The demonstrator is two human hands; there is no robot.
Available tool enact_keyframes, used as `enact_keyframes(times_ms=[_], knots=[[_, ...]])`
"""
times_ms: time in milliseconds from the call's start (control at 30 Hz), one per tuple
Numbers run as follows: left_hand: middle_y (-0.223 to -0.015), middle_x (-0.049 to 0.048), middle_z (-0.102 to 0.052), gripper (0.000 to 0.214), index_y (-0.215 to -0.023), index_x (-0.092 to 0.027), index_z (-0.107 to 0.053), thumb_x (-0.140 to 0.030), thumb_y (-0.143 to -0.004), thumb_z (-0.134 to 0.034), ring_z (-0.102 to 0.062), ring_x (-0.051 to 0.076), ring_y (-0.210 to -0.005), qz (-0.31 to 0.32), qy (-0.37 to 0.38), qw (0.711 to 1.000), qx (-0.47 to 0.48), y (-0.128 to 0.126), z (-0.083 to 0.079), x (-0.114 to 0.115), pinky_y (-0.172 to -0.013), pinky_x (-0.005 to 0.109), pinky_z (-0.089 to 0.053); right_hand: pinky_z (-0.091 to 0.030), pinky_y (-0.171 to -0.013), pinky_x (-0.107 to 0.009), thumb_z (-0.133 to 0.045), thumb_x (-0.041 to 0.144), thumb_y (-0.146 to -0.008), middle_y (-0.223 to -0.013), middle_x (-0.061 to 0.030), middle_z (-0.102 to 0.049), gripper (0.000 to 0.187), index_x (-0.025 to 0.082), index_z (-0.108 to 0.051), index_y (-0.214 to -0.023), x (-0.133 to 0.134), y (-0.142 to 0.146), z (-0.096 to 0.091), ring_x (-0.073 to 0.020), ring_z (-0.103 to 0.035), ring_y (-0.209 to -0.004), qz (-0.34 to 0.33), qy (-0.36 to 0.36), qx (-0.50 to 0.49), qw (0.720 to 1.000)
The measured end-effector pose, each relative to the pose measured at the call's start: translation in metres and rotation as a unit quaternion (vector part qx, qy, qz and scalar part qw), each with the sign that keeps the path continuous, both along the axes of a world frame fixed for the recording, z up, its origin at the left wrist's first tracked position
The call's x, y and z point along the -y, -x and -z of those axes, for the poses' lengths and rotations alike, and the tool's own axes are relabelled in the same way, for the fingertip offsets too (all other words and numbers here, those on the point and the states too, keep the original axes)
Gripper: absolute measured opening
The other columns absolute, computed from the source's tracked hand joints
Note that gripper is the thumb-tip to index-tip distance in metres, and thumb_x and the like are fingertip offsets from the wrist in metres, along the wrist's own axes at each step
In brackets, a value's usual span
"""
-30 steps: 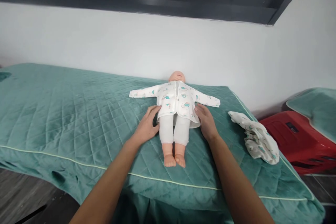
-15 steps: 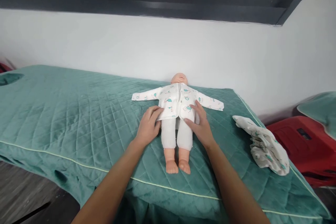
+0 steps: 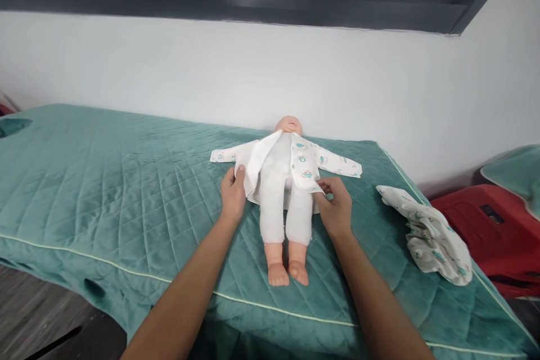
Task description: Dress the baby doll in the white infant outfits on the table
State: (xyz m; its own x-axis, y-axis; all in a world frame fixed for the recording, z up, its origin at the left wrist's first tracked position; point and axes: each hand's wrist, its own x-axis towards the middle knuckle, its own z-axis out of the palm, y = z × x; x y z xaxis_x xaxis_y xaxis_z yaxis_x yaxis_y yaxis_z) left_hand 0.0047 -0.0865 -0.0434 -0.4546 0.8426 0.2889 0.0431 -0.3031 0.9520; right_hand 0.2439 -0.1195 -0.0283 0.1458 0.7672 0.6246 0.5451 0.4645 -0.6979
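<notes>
A baby doll (image 3: 283, 202) lies on its back on a green quilted bed (image 3: 105, 180), head toward the wall. It wears a white printed jacket (image 3: 304, 160) with the sleeves spread out and the front pulled apart, showing its white body. My left hand (image 3: 233, 194) pinches the left front panel of the jacket and holds it folded outward. My right hand (image 3: 336, 205) pinches the lower edge of the right front panel beside the doll's hip.
A crumpled white printed garment (image 3: 430, 236) lies on the bed to the right. Beyond the bed's right edge stands a red plastic object (image 3: 493, 236) with green fabric (image 3: 512, 174) over it. A white wall (image 3: 253, 79) runs behind the bed.
The jacket was closed over the doll's chest with my hands resting at its hem. Both hands have now gripped the front panels and pulled them apart, baring the doll's torso.
</notes>
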Motion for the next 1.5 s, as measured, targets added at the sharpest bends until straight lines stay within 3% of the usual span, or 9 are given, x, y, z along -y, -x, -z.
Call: enact_keyframes(times_ms=[133,300,467,667,833,967,1067,1267,1500], knots=[[-0.069,-0.0025,-0.054,0.033,-0.075,-0.02,-0.056,-0.051,-0.087,-0.061,-0.049,0.012,-0.062,-0.039,-0.017,0.995,0.094,0.006,0.004,-0.002,-0.056,0.025,-0.039,-0.042,-0.067,-0.028,-0.066,0.031,-0.079,-0.076,0.0028,-0.062,0.014,0.019,-0.066,-0.086,-0.005,-0.008,0.004,-0.0139,-0.054,-0.07,0.047,0.064,-0.182,0.98],[-0.07,-0.0024,-0.053,0.029,-0.074,-0.02,-0.055,-0.044,-0.088,-0.06,-0.047,0.013,-0.064,-0.073,-0.012,0.994,0.084,0.012,0.004,0.004,-0.059,0.028,-0.038,-0.043,-0.061,-0.025,-0.068,0.037,-0.075,-0.072,0.0044,-0.059,0.02,0.018,-0.062,-0.078,-0.007,-0.019,0.001,-0.0117,-0.051,-0.065,0.074,0.083,-0.43,0.896],[-0.065,-0.0033,-0.047,0.031,-0.067,-0.02,-0.052,-0.042,-0.086,-0.062,-0.043,0.013,-0.062,-0.105,0.038,0.994,0.011,0.019,0.005,0.013,-0.059,0.029,-0.036,-0.047,-0.057,-0.026,-0.071,0.039,-0.069,-0.071,0.0038,-0.061,0.025,0.019,-0.057,-0.073,-0.004,-0.022,0.001,-0.0124,-0.054,-0.063,0.056,0.104,-0.497,0.86],[-0.069,-0.0051,-0.046,0.017,-0.074,-0.021,-0.047,-0.018,-0.074,-0.064,-0.043,0.013,-0.065,-0.188,0.078,0.973,-0.11,0.024,0.007,0.022,-0.066,0.029,-0.037,-0.047,-0.062,-0.028,-0.068,0.048,-0.077,-0.064,0.0034,-0.06,0.032,0.019,-0.059,-0.068,0.024,-0.025,0.014,-0.0131,-0.054,-0.061,0.054,0.121,-0.343,0.93],[-0.072,-0.0047,-0.046,0.022,-0.08,-0.022,-0.046,-0.012,-0.069,-0.062,-0.044,0.014,-0.067,-0.191,0.074,0.969,-0.141,0.026,0.01,0.029,-0.067,0.032,-0.037,-0.049,-0.077,-0.034,-0.06,0.046,-0.087,-0.088,-0.0037,-0.069,0.028,0.019,-0.065,-0.087,0.069,-0.026,0.018,-0.0185,-0.061,-0.081,0.07,0.121,-0.237,0.961],[-0.071,-0.0042,-0.047,0.015,-0.081,-0.022,-0.05,-0.016,-0.072,-0.061,-0.045,0.014,-0.068,-0.162,0.05,0.971,-0.166,0.024,0.009,0.034,-0.067,0.031,-0.037,-0.047,-0.095,-0.047,-0.056,0.038,-0.09,-0.113,-0.0115,-0.066,0.029,0.02,-0.061,-0.111,0.096,-0.05,0.01,-0.0262,-0.06,-0.105,0.105,0.07,-0.014,0.992],[-0.07,-0.0039,-0.048,0.013,-0.08,-0.022,-0.052,-0.015,-0.073,-0.06,-0.046,0.015,-0.066,-0.15,0.037,0.972,-0.179,0.022,0.008,0.035,-0.066,0.031,-0.037,-0.041,-0.105,-0.054,-0.056,0.031,-0.089,-0.125,-0.0171,-0.061,0.034,0.019,-0.057,-0.121,0.112,-0.088,-0.001,-0.0314,-0.053,-0.121,0.149,0.008,0.19,0.97],[-0.073,-0.0021,-0.052,0.011,-0.079,-0.022,-0.053,-0.013,-0.077,-0.059,-0.05,0.017,-0.069,-0.138,0.024,0.967,-0.212,0.015,0.004,0.039,-0.068,0.03,-0.041,-0.036,-0.102,-0.066,-0.052,0.036,-0.091,-0.136,-0.0194,-0.058,0.037,0.018,-0.06,-0.122,0.14,-0.174,-0.005,-0.042,-0.045,-0.13,0.221,0.107,0.454,0.857],[-0.085,0.0015,-0.061,0.003,-0.085,-0.022,-0.057,-0.02,-0.084,-0.055,-0.059,0.02,-0.082,-0.017,-0.024,0.959,-0.282,-0.009,-0.013,0.066,-0.078,0.032,-0.047,-0.042,-0.066,-0.038,-0.058,0.038,-0.089,-0.094,-0.0137,-0.072,0.022,0.022,-0.071,-0.095,0.129,-0.208,-0.046,-0.0267,-0.06,-0.077,0.125,0.16,0.36,0.911]])
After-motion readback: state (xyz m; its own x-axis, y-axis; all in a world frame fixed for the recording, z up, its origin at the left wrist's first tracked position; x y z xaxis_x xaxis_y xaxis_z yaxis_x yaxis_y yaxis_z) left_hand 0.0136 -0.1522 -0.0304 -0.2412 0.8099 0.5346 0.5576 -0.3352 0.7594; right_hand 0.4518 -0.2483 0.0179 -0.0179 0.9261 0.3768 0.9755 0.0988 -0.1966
